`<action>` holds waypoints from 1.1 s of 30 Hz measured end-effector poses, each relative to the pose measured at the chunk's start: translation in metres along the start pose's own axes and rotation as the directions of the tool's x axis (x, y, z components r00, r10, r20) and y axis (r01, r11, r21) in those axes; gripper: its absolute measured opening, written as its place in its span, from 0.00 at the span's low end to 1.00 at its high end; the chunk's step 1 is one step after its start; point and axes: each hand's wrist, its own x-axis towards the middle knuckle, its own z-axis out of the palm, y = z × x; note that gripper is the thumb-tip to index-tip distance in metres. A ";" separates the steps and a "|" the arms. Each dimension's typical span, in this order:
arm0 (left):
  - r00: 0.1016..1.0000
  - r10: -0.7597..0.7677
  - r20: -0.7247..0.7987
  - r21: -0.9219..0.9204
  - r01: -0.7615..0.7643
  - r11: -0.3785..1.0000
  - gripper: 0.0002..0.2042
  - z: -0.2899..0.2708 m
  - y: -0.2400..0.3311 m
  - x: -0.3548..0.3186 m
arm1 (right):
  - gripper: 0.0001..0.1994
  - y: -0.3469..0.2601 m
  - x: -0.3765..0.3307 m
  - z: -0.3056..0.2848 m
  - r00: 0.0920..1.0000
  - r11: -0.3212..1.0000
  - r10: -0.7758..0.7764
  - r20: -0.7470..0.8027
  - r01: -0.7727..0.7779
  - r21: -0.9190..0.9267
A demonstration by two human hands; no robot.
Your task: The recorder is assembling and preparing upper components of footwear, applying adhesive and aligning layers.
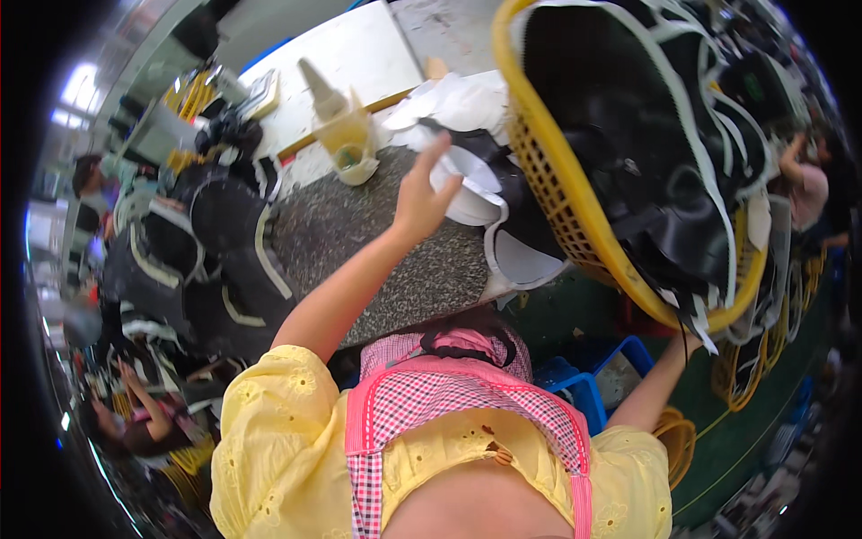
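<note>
My left hand [426, 198] is over the dark speckled worktop, thumb and forefinger spread, beside white curved pieces [473, 184]. No object shows in its grasp. A large yellow plastic basket [561, 211] tilts at the right of the worktop, its near end past the edge. Inside lie black sheet-like pieces [628, 171] with white edging. At the basket's near rim, my right hand [686, 341] grips from below, its fingers mostly hidden. Dark pieces with white edges lie between the left hand and the basket. A clear cup [346, 148] of yellowish liquid holds a brush-like tool [321, 90].
Black padded pieces with pale strips [229, 229] are heaped left of the speckled worktop [359, 260]. Behind it is a white board [337, 49]. A blue plastic stool [584, 395] stands below at the right. Other people work at both sides.
</note>
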 end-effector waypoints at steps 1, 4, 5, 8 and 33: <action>0.999 -0.018 0.027 0.178 0.013 0.984 0.21 -0.003 0.010 -0.019 | 0.19 0.057 -0.011 -0.063 0.982 0.877 -0.156 0.105 0.187 -0.442; 0.945 0.223 0.239 0.356 -0.299 0.886 0.15 -0.032 -0.036 -0.091 | 0.07 0.128 -0.152 0.030 0.799 0.824 0.500 -0.334 -0.557 -0.101; 0.947 0.164 0.275 0.410 -0.270 0.872 0.15 -0.039 -0.044 -0.111 | 0.04 0.107 -0.198 0.089 0.850 0.757 0.447 -0.280 -0.526 -0.388; 0.978 -0.076 0.193 0.412 -0.011 0.911 0.16 -0.056 -0.074 -0.166 | 0.13 0.065 -0.245 0.201 0.852 0.763 0.059 0.521 0.298 -0.574; 0.870 0.151 0.469 0.024 -0.183 0.983 0.11 -0.061 -0.036 -0.138 | 0.13 -0.037 -0.141 0.356 0.075 -0.671 -0.590 0.804 0.509 -0.540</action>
